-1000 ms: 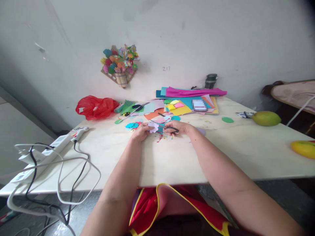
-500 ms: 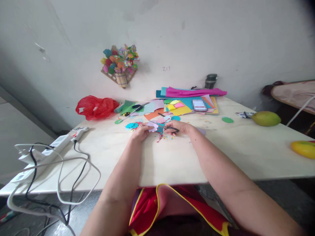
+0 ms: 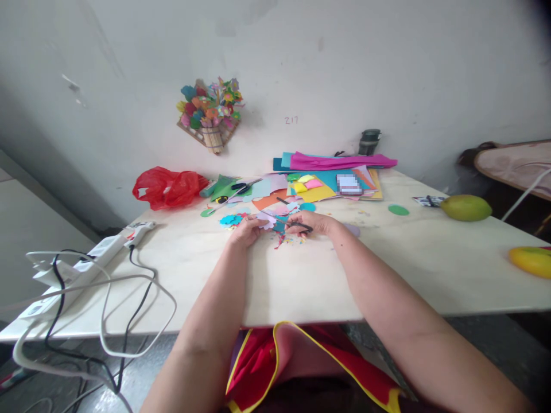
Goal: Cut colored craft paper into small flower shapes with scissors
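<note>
My left hand (image 3: pixel 248 230) pinches a small lilac paper flower (image 3: pixel 267 220) with a scalloped edge. From the right, my right hand (image 3: pixel 306 222) grips a pair of dark-handled scissors (image 3: pixel 282 221), whose blades point left to the flower. Whether the blades touch the paper I cannot tell. Left of my left hand lie blue paper flowers (image 3: pixel 231 220). A pale pink paper flower (image 3: pixel 282 210) and a blue paper disc (image 3: pixel 307 207) lie just behind the hands. Tiny coloured paper scraps (image 3: pixel 282 241) are scattered beneath them.
Coloured paper sheets (image 3: pixel 326 192) and a second pair of scissors (image 3: pixel 243 186) lie at the back. A red plastic bag (image 3: pixel 169 188) sits back left. White power strips (image 3: pixel 86 267) with looping cables are at left. A green mango (image 3: pixel 465 207) and a yellow fruit (image 3: pixel 531 261) lie at right.
The lilac paper flower has turned very slightly in my left hand. Both hands and the scissors stay almost where they were.
</note>
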`<state>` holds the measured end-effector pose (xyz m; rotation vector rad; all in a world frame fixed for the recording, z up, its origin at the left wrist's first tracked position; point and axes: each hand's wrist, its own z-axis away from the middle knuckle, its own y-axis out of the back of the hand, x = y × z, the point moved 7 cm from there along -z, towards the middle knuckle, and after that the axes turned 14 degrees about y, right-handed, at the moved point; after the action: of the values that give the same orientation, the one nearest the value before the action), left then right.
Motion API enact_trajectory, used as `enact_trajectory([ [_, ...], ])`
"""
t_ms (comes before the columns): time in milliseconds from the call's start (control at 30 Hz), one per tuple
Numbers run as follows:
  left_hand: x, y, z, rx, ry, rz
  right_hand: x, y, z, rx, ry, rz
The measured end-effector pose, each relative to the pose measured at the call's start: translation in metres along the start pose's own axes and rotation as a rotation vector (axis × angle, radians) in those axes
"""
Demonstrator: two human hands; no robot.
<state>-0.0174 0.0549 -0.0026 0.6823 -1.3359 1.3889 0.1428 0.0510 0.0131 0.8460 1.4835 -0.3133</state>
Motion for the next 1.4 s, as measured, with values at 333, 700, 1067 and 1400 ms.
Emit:
enact_trajectory([
  [333, 0.000, 0.000, 0.000, 0.009, -0.007, 0.001, 0.003, 0.001, -0.002, 0.002, 0.004, 0.031],
  [700, 0.000, 0.003, -0.002, 0.005, -0.014, -0.005, -0.012, -0.003, 0.003, 0.042, -0.011, 0.076],
  [1067, -0.001, 0.005, -0.002, 0.026, -0.008, 0.016, -0.009, -0.002, 0.002, 0.033, 0.021, 0.091],
  [1400, -0.001, 0.004, -0.003, 0.012, 0.001, 0.014, -0.008, -0.002, 0.000, 0.100, 0.013, 0.043],
])
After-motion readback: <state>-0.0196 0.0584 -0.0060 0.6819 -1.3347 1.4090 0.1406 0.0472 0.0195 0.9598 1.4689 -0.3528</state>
